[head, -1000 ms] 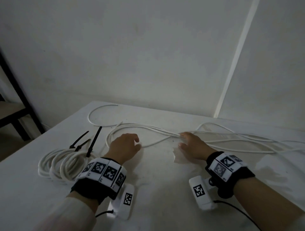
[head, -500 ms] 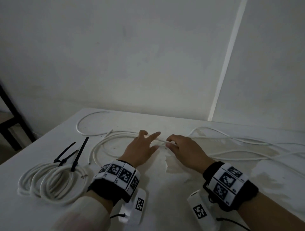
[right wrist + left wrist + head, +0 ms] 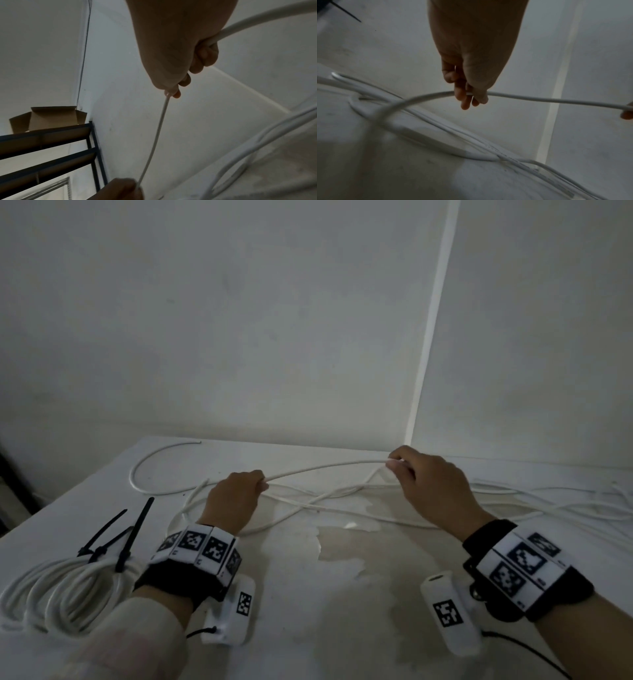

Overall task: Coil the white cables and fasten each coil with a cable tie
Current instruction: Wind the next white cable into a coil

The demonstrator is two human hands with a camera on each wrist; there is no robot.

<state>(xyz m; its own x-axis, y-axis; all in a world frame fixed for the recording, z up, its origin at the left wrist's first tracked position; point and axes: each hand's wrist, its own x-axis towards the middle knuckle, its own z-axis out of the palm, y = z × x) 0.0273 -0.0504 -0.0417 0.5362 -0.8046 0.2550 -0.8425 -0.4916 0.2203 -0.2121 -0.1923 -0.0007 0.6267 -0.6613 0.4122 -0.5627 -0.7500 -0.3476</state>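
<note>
Across the middle of the head view, I hold a length of the loose white cable (image 3: 325, 467) raised off the table (image 3: 342, 611). My left hand (image 3: 233, 501) pinches one end of the span and my right hand (image 3: 431, 487) curls around the other, so I judge I can measure the first loop. The rest sprawls toward the right edge. At lower left, the finished coil (image 3: 65, 590) keeps its black cable ties (image 3: 120, 535) out of the way.

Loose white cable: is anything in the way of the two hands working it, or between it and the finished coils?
Nothing visible. The left hand and right hand already pinch the loose white cable, lifted between them. Bare table lies between it and the tied coils at the left; its other strands lie tangled beneath.
</note>
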